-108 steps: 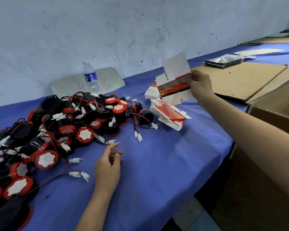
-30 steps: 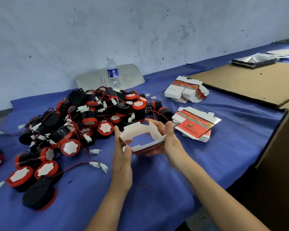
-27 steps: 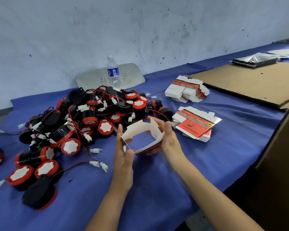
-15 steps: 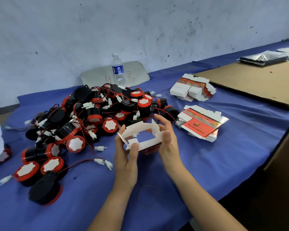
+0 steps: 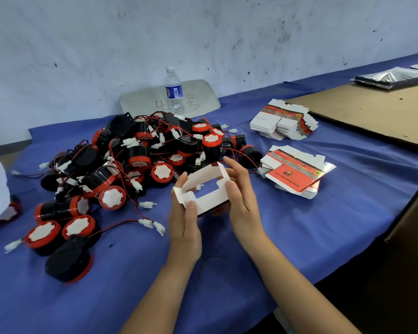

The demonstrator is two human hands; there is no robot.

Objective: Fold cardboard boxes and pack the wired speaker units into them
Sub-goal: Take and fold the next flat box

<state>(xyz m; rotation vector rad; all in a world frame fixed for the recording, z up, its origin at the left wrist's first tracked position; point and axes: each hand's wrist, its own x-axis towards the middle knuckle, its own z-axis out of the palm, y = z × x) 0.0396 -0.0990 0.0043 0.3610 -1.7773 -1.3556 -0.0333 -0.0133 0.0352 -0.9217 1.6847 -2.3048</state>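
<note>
above blue cloth (image 5: pixel 323 225), left hand (image 5: pixel 185 222) and right hand (image 5: pixel 241 201) pinch the box (image 5: pixel 211 201), now squared open.

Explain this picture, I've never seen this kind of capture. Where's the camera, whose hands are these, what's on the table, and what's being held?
There is no robot here. One wide-angle camera is worn on a person's head and looks down at their own bare hands. The left hand and right hand grip a small white cardboard box, popped open with its top flaps up, above the blue-covered table. To the left lies a tangled pile of black-and-red wired speaker units. To the right, flat unfolded boxes sit in a near stack and a far stack. A water bottle stands by the wall, and a brown cardboard sheet lies far right.
</note>
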